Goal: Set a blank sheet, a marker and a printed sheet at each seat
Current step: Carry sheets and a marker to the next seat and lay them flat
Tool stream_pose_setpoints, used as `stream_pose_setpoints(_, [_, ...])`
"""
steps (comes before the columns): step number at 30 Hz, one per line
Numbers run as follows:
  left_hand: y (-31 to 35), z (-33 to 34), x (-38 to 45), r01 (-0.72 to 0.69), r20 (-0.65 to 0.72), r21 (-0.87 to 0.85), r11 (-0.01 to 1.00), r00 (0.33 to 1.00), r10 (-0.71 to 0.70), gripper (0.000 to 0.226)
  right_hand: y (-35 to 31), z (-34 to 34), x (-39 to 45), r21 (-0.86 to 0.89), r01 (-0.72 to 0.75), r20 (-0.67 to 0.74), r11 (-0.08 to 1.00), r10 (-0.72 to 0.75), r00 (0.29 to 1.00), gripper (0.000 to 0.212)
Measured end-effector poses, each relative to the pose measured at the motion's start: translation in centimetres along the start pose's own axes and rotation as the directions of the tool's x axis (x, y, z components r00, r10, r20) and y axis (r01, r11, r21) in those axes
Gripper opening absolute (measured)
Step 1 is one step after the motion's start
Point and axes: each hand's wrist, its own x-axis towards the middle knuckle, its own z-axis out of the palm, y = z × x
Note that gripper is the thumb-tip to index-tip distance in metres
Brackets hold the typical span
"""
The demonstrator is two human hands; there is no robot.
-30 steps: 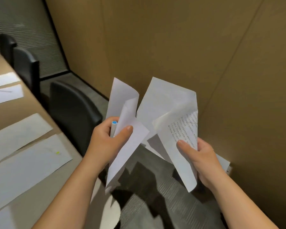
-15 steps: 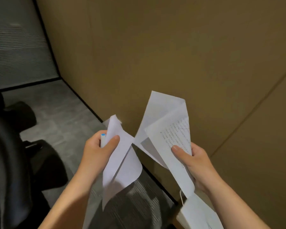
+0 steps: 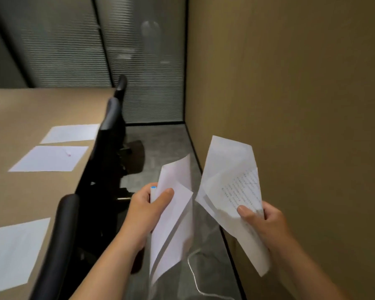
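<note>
My left hand (image 3: 147, 204) grips bent blank sheets (image 3: 173, 217) together with a white marker with a blue end (image 3: 153, 190). Held up near the wall, my right hand (image 3: 260, 219) clasps curled printed sheets (image 3: 232, 187) with lines of text showing. On the brown table (image 3: 20, 118) at the left lie two sheets at a far seat: one (image 3: 70, 133) further back and one (image 3: 50, 158) with a small pink marker (image 3: 67, 153) on it. Another white sheet (image 3: 11, 252) lies at the near seat, low at the left.
Black chairs (image 3: 108, 135) stand along the table's right edge, one backrest (image 3: 56, 245) close to my left arm. A tan wall (image 3: 290, 105) runs along the right. Grey carpet floor (image 3: 165, 148) forms a narrow aisle. A white cable (image 3: 193, 276) lies on the floor. Blinds cover the far glass.
The view has swung left, from the wall and floor to the table, chairs and laid sheets. Both hands keep their papers and sit lower in the frame.
</note>
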Motion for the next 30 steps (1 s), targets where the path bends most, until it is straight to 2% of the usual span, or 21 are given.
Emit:
stream_pose_setpoints(7, [3.5, -4.0, 14.5, -0.052, -0.211, 0.022, 0.998, 0.976, 0.056, 0.01, -6.2, 9.3, 19.2, 0.019, 0.033, 0.272, 0.999, -0.037, 0.962, 0.045])
stream_pose_setpoints(11, [4.1, -7.3, 24.6, -0.08, -0.296, 0.031, 0.996, 0.951, 0.085, 0.018, -8.8, 16.7, 30.0, 0.028, 0.084, 0.368, 0.996, -0.088, 0.926, 0.04])
stream_pose_setpoints(15, [5.1, -10.7, 34.3, -0.129, -0.342, 0.006, 0.992, 0.931, 0.124, 0.008, -11.6, 23.0, 38.6, 0.068, 0.095, 0.395, 0.993, -0.114, 0.911, 0.038])
stream_pose_setpoints(22, [10.8, -16.6, 54.2, -0.195, -0.441, -0.023, 0.981, 0.882, 0.165, 0.015, -20.8, 33.0, 55.5, 0.148, 0.08, 0.413, 0.986, -0.135, 0.9, 0.034])
stream_pose_setpoints(26, [11.6, -18.8, 64.0, -0.191, -0.467, -0.039, 0.981, 0.871, 0.151, 0.017, -23.9, 37.7, 64.7, 0.157, 0.094, 0.445, 0.983, -0.155, 0.882, 0.044])
stream_pose_setpoints(30, [11.6, -21.0, 74.8, -0.193, -0.507, -0.017, 0.981, 0.848, 0.157, 0.02, -26.1, 43.5, 75.7, 0.162, 0.104, 0.506, 0.981, -0.173, 0.845, 0.036])
